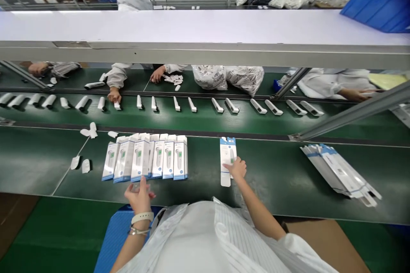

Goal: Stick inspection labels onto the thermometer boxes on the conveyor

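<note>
Right hand point(237, 168): thumb flat across a thin cardboard carton point(225, 153), fingers at its right edge, grasping it. Carton sits on the table point(272, 179), right of the row of boxes, well apart from it. Smooth, glossy white card, long narrow rectangle; long axis runs away from the person, nearly straight. Blue-printed end points away, plain white rounded flap toward the person.

Left hand point(139, 196): fingers loosely bent just in front of the boxes point(138, 162); can't tell if they grip or touch anything. Pale band point(142, 217) on that wrist. Boxes: slim glossy card, side by side, long axes away from the person, some slightly slanted, blue edge nearest.

Far right, flat cartons point(342, 175) overlap in a pile, long axis diagonal, near end pointing right. Left: small curved white plastic covers point(86, 166).

Beyond: smooth green belt point(192, 123), row of white plastic gadgets point(217, 105), rounded and elongated. A co-worker's hand point(114, 95) touches one. Further back, crinkly clear bags point(209, 77); above, flat white shelf point(205, 27), ribbed blue bin point(378, 8) at right.
</note>
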Motion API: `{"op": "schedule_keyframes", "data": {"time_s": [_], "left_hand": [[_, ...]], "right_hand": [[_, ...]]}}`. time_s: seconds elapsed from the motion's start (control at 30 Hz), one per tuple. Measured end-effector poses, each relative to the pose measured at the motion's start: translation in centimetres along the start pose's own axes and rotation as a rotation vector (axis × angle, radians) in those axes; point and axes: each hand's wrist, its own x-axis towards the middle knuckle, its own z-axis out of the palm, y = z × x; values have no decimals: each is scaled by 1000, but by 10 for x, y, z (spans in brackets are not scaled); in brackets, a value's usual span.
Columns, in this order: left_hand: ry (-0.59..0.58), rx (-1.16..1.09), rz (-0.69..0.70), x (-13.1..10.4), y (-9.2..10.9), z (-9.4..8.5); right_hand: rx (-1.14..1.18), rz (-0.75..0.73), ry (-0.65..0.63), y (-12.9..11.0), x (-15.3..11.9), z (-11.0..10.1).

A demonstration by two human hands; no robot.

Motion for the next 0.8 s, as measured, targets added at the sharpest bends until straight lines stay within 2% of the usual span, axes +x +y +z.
{"op": "schedule_keyframes", "data": {"time_s": [0.07, 0.13, 0.17, 0.23, 0.3, 0.37, 0.47, 0.57, 0.63, 0.73, 0.8], "left_hand": [[47, 68, 179, -8, 0, 1], [-18, 69, 334, -22, 3, 9], [-98, 63, 383, -30, 6, 17], [-346, 81, 419, -48, 11, 40], [-641, 128, 375, -66, 17, 70], [-874, 167, 304, -81, 22, 100], [-1077, 201, 259, -94, 34, 127], [-1135, 229, 349, -96, 50, 124], [-1154, 260, 508, -97, 61, 111], [-1214, 332, 761, -103, 72, 93], [-1217, 356, 827, -110, 77, 86]], "right_hand": [[11, -6, 16, 4, 4, -4], [49, -39, 22, 4, 7, -14], [75, -67, 25, 3, 7, -19], [137, -137, 31, -4, -2, -29], [195, -228, 39, -16, -25, -36], [318, -375, 30, -32, -57, -39], [660, -656, -57, -49, -106, -46], [937, -828, -326, -53, -129, -63], [1040, -860, -493, -52, -128, -80], [1103, -896, -642, -59, -121, -102], [1117, -920, -703, -69, -118, -109]]}}
